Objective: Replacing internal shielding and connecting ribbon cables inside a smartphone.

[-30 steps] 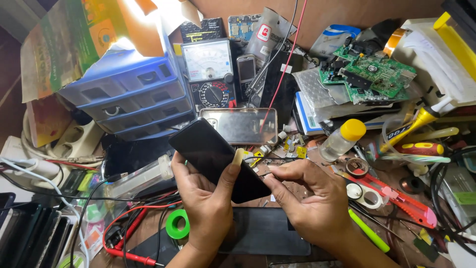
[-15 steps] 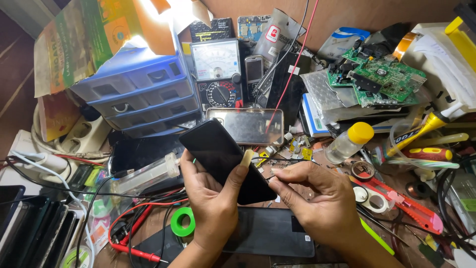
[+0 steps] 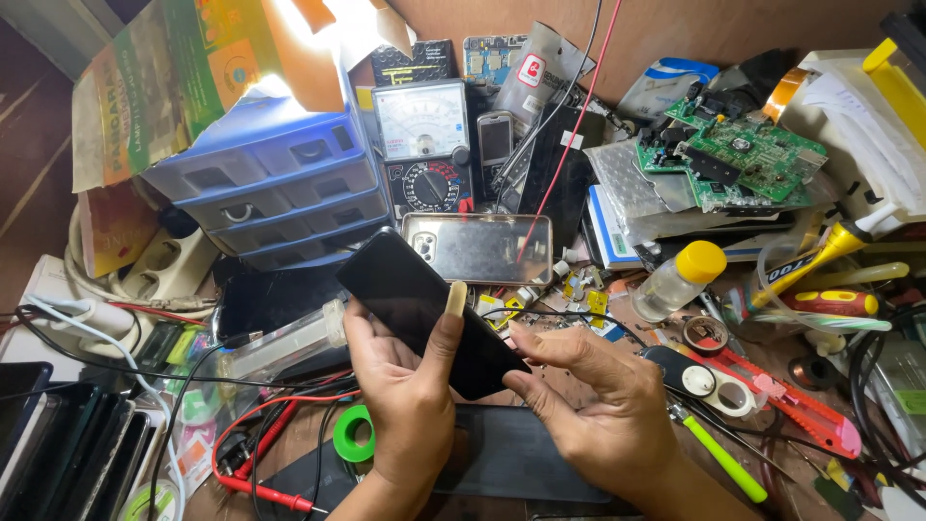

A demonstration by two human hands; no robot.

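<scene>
My left hand (image 3: 405, 386) grips a black smartphone (image 3: 410, 294) from below, its dark screen facing up and tilted toward the upper left, my thumb lying along its right edge. My right hand (image 3: 598, 405) pinches the phone's lower right corner with fingers curled. A silver phone back cover (image 3: 477, 248) lies flat just behind the held phone. Under my hands rests a dark flat slab (image 3: 511, 453) on the bench.
Blue drawer cabinet (image 3: 275, 193) at back left, analog multimeter (image 3: 424, 145) behind, green circuit board (image 3: 743, 159) at back right. Yellow-capped bottle (image 3: 680, 280), red utility knife (image 3: 791, 405), green screwdriver (image 3: 723, 458), green tape roll (image 3: 354, 434), red and black leads (image 3: 270, 425), power strip (image 3: 164, 265).
The view has shifted slightly. My left thumb has risen along the phone's right edge and my right hand has slid down to the lower corner; the phone stays held.
</scene>
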